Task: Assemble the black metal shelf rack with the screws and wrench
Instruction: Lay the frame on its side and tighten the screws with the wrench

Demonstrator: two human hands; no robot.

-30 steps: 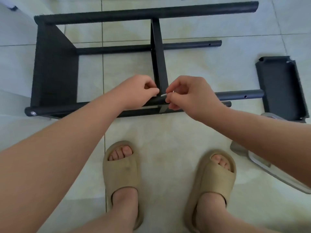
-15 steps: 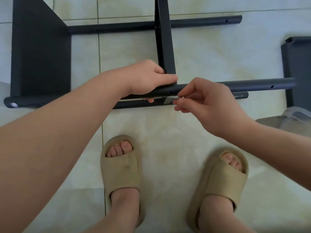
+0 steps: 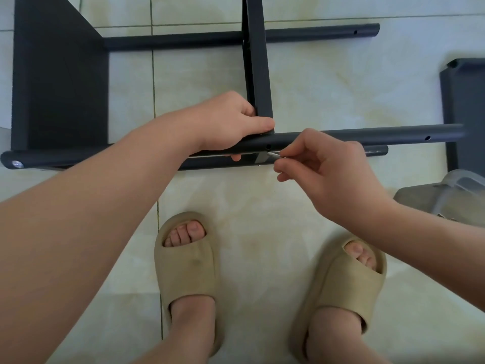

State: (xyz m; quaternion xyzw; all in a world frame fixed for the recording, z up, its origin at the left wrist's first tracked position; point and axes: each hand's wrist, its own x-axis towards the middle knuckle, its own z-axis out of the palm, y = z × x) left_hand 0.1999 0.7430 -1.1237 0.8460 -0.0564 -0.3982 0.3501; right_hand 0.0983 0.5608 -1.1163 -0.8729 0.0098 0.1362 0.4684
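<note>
Black near pole (image 3: 367,135) and middle shelf (image 3: 258,61) were gripped together by the left hand (image 3: 231,124), seemingly to line up the screw hole (image 3: 268,147). The right hand (image 3: 328,172) pinched a silver piece (image 3: 273,155) beside that hole; whether it was a screw or the wrench, I couldn't tell. The rack (image 3: 60,74) lay sideways on the tiles (image 3: 262,206): three poles visible, two shelves fitted, one loose shelf (image 3: 464,114) at the right.

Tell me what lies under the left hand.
The left hand covers the front tube where the middle shelf panel meets it; the joint beneath its palm is hidden.
</note>
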